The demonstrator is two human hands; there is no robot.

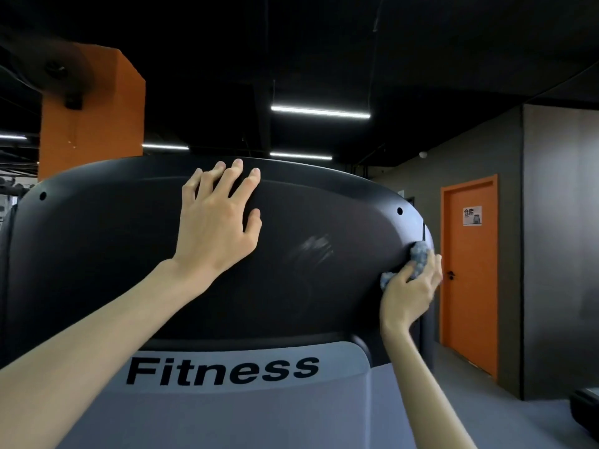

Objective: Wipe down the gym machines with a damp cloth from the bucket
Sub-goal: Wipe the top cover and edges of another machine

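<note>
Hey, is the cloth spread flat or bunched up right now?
Bunched up: the cloth is a crumpled wad gripped by the right hand against the machine's dark panel.

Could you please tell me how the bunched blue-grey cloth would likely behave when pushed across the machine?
The bunched blue-grey cloth looks floppy: it crumples under the right hand. Probably light, one hand presses it. It likely slides easily on the smooth black machine panel.

An orange door [470, 270] bearing a small sign [472, 215] stands right, an orange pillar [94, 108] left.
</note>
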